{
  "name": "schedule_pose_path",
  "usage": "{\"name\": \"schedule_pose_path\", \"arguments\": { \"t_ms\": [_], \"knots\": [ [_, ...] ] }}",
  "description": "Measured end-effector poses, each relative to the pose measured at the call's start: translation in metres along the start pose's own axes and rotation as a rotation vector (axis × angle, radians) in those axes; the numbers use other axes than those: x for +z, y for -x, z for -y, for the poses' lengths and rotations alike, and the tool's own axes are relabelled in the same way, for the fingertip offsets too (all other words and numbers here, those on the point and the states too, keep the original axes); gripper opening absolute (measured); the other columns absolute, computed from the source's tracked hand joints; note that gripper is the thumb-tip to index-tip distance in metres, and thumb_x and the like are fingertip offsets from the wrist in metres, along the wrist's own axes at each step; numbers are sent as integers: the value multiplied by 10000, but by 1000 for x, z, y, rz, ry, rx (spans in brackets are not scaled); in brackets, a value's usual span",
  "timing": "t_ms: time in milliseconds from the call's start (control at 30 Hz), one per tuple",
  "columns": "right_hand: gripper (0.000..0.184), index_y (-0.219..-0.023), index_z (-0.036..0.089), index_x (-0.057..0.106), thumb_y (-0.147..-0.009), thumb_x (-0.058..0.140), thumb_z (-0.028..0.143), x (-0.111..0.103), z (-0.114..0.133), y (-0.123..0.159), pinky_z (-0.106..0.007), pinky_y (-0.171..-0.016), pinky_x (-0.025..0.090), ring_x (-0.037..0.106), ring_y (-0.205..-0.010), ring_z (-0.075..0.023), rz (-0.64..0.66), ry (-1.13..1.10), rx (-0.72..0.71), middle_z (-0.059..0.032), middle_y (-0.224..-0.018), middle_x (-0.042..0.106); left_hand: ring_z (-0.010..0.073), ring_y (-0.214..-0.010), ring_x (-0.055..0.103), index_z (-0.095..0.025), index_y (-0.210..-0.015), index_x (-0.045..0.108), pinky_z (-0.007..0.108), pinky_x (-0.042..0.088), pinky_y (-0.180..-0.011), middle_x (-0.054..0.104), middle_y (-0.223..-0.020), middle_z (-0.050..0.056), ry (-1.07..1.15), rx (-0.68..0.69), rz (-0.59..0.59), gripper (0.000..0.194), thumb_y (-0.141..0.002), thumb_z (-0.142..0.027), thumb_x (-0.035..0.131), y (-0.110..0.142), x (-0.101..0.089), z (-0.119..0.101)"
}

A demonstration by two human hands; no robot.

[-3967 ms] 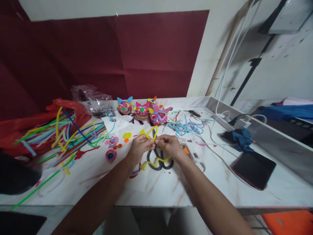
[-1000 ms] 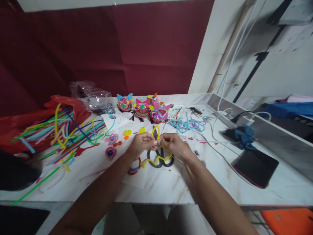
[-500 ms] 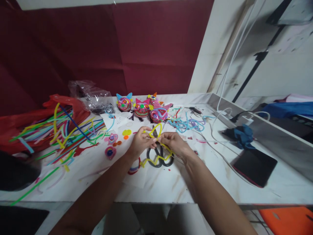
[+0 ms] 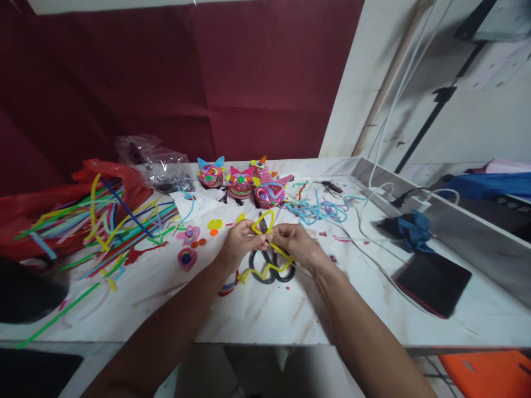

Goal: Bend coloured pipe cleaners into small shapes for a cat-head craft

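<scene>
Above the black scissors [image 4: 251, 268], the yellow loop [image 4: 272, 219] has spread from a narrow upright form into a wider, right-leaning one, so its bend looks more open. The left hand [image 4: 243, 241] and right hand [image 4: 296, 243] pinch its base between fingertips, which hide the join; the scissors' pivot is hard to make out.

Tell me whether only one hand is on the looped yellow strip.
No, the left hand and the right hand both pinch the looped yellow strip with their fingertips.
</scene>
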State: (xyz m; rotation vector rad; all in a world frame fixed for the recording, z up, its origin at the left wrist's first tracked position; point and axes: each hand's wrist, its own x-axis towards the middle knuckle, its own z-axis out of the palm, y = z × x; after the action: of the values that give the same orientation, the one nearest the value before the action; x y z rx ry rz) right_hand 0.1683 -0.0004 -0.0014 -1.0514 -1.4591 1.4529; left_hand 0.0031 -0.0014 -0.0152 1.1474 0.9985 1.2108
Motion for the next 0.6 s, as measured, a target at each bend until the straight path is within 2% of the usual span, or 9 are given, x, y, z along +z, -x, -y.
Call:
{"name": "schedule_pose_path", "arguments": {
  "t_ms": [233, 467, 600],
  "knots": [
    [391, -682, 146, 662, -610, 785, 510, -1, 0, -1, -237, -517, 319, 465, -527, -87, 5, 25, -80, 1, -619, 633, 140, -602, 689, -144, -787, 586, 299, 600, -663, 716, -709, 16, 43, -30, 32, 437, -558, -367, 884, 1, -1, -2],
    [147, -717, 160, 668, -670, 694, 297, -1, -10, -3, -232, -534, 365, 477, -532, -90, -42, 141, -207, 25, -610, 606, 118, -566, 664, -142, -774, 607, 263, 576, -636, 709, -670, 18, 59, -69, 39, 395, -576, -355, 875, 4, 0, -5],
    [108, -743, 170, 673, -696, 634, 258, 0, -15, -4, -237, -547, 396, 521, -551, -109, -82, 245, -239, 14, -641, 630, 124, -588, 665, -142, -750, 614, 269, 574, -640, 703, -666, 20, 75, -114, 48, 350, -587, -314, 871, 5, 0, -8]
  ]
}}
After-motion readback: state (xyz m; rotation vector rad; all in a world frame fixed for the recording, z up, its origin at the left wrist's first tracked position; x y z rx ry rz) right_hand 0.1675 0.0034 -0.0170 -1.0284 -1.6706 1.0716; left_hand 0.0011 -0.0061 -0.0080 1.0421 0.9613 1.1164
